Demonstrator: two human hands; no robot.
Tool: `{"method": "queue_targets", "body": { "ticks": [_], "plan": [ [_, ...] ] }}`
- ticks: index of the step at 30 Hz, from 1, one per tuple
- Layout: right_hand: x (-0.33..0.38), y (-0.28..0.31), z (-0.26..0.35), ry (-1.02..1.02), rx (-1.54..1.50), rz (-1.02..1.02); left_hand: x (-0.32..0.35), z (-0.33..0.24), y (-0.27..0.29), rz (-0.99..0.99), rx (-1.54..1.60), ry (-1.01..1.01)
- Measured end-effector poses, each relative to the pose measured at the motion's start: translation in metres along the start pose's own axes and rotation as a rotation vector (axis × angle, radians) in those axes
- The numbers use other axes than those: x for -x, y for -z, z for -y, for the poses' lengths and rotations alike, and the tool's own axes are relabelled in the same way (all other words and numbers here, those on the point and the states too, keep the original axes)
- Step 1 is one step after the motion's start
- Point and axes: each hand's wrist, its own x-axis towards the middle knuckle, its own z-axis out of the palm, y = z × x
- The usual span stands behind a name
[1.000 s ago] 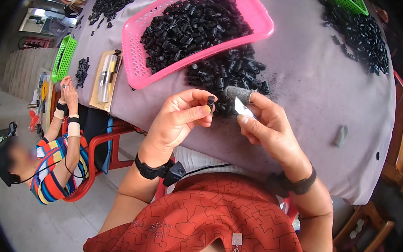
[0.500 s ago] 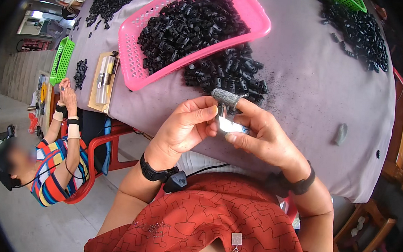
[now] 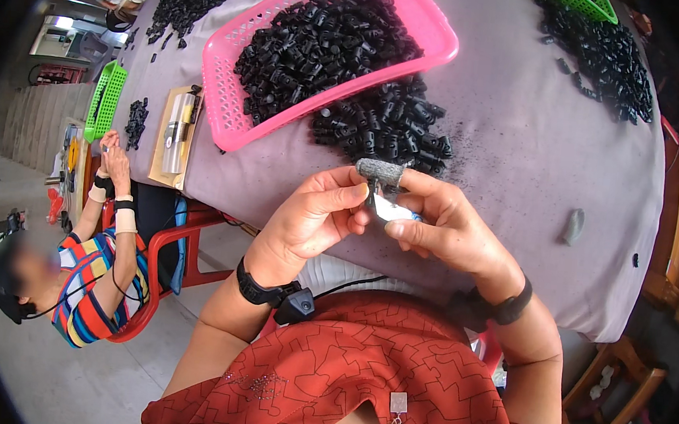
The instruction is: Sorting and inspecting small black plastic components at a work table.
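My left hand [image 3: 320,210] pinches a small black plastic part [image 3: 371,194] between thumb and fingers, mostly hidden by them. My right hand [image 3: 454,225] grips a small white tool [image 3: 390,208] with a blue mark, its working end against or close to the black part; I cannot make out its tip. A grey knitted finger sleeve [image 3: 380,170], apparently on my right index finger, lies across the top of the part. Just beyond my hands is a heap of black plastic parts [image 3: 378,127], spilling beside a pink basket [image 3: 329,92] full of the same parts.
Dark crumbs [image 3: 468,154] dot the grey tablecloth [image 3: 513,130]. Another grey finger sleeve [image 3: 574,226] lies at right. More black parts [image 3: 606,65] are heaped far right, near a green basket [image 3: 591,5]. At left are a cardboard tray [image 3: 174,139] and a co-worker [image 3: 103,273].
Both hands have come slightly nearer to me, with the sleeve-covered finger tilting lower over the part. The grips on the part and the white tool stay the same.
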Motion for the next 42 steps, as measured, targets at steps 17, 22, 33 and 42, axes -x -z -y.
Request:
{"method": "queue_targets", "body": {
  "ticks": [17, 22, 33, 42],
  "plan": [
    [-0.001, 0.004, 0.002, -0.051, -0.03, -0.004, 0.0, -0.001, -0.009, -0.002, 0.009, 0.017],
    [-0.001, -0.004, 0.004, -0.029, -0.023, 0.005, -0.001, 0.0, -0.003, -0.036, -0.033, -0.008],
    [-0.001, 0.003, 0.005, -0.075, -0.031, 0.008, -0.001, 0.0, -0.005, -0.012, -0.046, -0.005],
    [0.0, 0.002, 0.004, -0.024, -0.089, -0.084, 0.009, -0.016, -0.003, 0.001, -0.035, -0.166]
  ]
}}
